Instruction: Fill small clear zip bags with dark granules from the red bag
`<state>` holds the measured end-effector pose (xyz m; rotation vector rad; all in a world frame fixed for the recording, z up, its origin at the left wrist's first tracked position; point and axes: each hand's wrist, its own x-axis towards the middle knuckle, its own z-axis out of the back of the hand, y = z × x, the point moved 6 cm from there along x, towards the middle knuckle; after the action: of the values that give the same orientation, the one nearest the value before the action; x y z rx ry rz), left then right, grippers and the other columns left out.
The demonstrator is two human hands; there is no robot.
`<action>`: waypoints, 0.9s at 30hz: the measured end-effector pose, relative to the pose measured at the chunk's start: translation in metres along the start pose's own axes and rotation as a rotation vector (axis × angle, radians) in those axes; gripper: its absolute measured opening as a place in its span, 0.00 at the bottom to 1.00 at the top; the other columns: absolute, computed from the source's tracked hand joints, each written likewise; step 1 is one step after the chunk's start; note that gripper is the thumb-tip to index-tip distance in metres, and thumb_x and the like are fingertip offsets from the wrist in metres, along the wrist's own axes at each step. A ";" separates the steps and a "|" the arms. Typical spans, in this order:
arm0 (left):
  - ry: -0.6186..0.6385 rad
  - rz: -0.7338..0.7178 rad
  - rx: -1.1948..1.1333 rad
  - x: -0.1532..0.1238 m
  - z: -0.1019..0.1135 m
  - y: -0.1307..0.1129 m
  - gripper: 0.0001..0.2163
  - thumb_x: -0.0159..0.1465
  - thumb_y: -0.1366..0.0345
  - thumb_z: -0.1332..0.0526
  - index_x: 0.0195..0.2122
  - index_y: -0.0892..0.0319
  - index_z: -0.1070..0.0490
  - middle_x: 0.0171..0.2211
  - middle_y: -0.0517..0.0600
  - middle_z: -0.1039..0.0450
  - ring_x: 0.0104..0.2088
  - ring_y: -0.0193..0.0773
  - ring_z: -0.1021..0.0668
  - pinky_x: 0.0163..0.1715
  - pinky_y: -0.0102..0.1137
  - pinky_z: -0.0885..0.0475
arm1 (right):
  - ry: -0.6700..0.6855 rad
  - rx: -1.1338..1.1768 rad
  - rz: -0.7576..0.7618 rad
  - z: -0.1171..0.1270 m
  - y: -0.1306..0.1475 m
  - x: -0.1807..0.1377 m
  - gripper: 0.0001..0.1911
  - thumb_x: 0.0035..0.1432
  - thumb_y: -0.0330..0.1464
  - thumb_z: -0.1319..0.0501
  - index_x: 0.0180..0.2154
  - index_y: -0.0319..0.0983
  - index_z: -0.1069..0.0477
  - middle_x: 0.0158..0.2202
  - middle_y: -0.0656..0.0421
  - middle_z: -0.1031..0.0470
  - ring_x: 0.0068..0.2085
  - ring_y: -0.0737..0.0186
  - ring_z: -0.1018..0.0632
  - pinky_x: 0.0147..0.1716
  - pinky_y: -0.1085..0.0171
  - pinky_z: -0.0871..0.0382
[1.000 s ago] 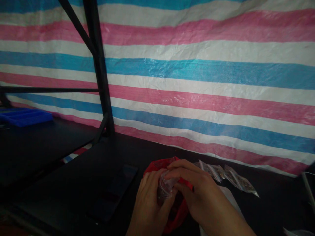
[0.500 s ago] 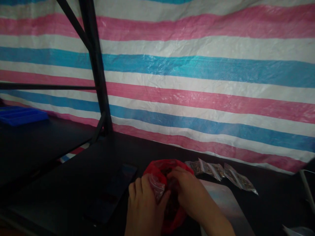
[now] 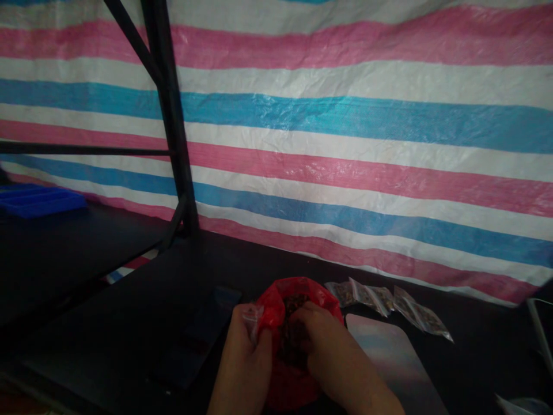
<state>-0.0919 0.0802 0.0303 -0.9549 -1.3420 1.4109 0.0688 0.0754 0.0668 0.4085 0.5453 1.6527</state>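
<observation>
- Left hand, lower centre of frame: grip clamped on clear bag.
- Right hand inside red bag, lower centre; cannot tell if grip is closed.
- Filled packets on worktop, lower right.

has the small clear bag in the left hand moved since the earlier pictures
Yes: the small clear bag in the left hand has shifted to the left, closer to the black upright post.
</observation>
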 end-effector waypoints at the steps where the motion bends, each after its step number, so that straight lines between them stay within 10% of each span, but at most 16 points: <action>1: -0.001 0.022 -0.025 0.001 0.001 -0.003 0.18 0.51 0.52 0.42 0.40 0.55 0.31 0.34 0.51 0.20 0.34 0.48 0.16 0.38 0.42 0.17 | -0.010 0.026 0.000 -0.003 0.000 0.002 0.32 0.49 0.11 0.44 0.51 0.38 0.19 0.57 0.49 0.19 0.60 0.48 0.20 0.60 0.56 0.31; 19: -0.063 0.072 -0.204 0.008 0.010 -0.007 0.19 0.51 0.51 0.34 0.39 0.58 0.29 0.31 0.48 0.22 0.31 0.45 0.19 0.32 0.39 0.22 | -0.027 0.522 0.019 -0.020 -0.017 0.009 0.29 0.48 0.16 0.42 0.50 0.39 0.19 0.47 0.55 0.13 0.49 0.54 0.14 0.50 0.61 0.23; 27: -0.282 -0.055 -0.147 0.005 0.023 -0.020 0.27 0.49 0.53 0.33 0.50 0.53 0.35 0.41 0.47 0.28 0.40 0.47 0.20 0.45 0.45 0.23 | -0.086 0.562 -0.018 0.009 -0.020 0.006 0.24 0.51 0.18 0.40 0.49 0.39 0.20 0.43 0.55 0.14 0.45 0.54 0.14 0.48 0.58 0.22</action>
<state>-0.1129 0.0783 0.0533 -0.8269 -1.6876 1.4599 0.0888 0.0844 0.0624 0.8763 0.9470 1.4386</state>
